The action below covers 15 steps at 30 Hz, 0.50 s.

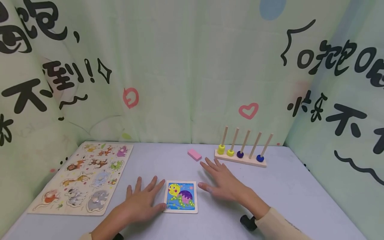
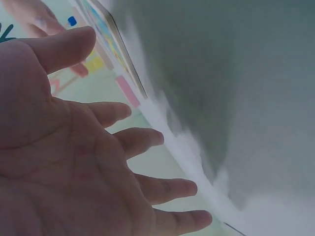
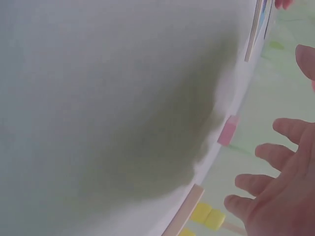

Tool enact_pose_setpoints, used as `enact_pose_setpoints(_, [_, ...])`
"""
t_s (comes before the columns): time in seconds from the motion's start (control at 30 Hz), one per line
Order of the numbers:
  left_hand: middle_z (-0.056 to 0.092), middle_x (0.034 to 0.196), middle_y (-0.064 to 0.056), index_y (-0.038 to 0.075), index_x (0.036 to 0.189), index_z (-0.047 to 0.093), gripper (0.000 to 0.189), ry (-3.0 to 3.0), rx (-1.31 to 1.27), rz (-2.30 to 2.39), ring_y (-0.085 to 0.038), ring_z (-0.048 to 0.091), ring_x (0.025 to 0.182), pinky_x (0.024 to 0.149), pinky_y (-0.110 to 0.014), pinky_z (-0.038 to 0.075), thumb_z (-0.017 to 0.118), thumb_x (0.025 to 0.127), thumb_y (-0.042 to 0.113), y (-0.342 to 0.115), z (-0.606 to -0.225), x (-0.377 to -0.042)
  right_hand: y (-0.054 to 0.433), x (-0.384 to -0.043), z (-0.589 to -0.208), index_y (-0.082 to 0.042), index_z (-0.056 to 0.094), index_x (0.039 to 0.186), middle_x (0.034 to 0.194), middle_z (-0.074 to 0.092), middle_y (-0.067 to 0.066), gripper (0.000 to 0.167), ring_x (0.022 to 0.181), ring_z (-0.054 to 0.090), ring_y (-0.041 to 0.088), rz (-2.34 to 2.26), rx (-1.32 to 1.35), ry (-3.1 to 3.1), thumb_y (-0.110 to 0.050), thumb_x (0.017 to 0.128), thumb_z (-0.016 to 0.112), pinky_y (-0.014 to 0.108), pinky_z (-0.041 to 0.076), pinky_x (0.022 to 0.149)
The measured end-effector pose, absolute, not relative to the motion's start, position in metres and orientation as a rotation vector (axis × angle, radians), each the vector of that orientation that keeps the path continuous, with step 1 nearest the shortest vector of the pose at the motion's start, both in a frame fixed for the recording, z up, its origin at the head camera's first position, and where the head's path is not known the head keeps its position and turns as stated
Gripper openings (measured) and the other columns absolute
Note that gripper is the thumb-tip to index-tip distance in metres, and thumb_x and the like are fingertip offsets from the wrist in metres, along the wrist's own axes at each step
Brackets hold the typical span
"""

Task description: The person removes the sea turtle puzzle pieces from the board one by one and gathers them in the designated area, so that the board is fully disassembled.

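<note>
A small square puzzle (image 1: 181,196) with a yellow and purple turtle picture lies on the table between the two hands. My left hand (image 1: 143,204) hovers at its left side, fingers spread, palm down, the thumb tip overlapping the puzzle's edge in the head view. To the right of the puzzle my right hand (image 1: 223,181) is held over the table with its fingers spread, holding nothing. Beyond its fingertips lies a pink block (image 1: 194,154). In both wrist views the palms show bare, and each hand casts a shadow on the tabletop.
A large wooden animal puzzle board (image 1: 112,176) lies at the left. At the back right stands a wooden peg rack (image 1: 243,160) with several upright pegs carrying yellow and dark blue beads. A printed curtain (image 1: 192,66) hangs behind the white table (image 1: 288,200).
</note>
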<state>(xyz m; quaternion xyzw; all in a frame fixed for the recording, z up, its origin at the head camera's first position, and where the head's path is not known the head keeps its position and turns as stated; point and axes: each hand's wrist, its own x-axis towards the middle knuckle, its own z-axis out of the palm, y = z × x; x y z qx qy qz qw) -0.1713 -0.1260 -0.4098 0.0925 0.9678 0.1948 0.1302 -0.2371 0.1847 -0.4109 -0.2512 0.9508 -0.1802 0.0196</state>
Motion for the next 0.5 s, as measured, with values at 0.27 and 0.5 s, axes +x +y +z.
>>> enact_pose_setpoints(0.27, [0.03,0.176,-0.01,0.025,0.164,0.04,0.079,2.782,0.234,0.518,-0.065,0.007,0.158,0.117,-0.088,-0.001,0.067,0.097,0.057,-0.119,-0.412,-0.171,0.167,-0.239,-0.411,-0.015,0.046,0.161,0.173,0.036,0.014,0.07,0.162,0.027,0.046,-0.663,-0.823,2.881,-0.052,0.104,0.061,0.067,0.028,0.127])
enact_pose_setpoints(0.5, [0.028,0.177,-0.009,0.027,0.164,0.04,0.079,2.767,0.227,0.529,-0.063,0.006,0.159,0.115,-0.089,-0.002,0.067,0.097,0.058,-0.121,-0.416,-0.174,0.152,-0.242,-0.413,-0.017,0.058,0.153,0.159,0.057,0.008,0.056,0.152,0.048,0.035,-0.742,-0.905,2.836,-0.041,0.103,0.067,0.061,0.042,0.121])
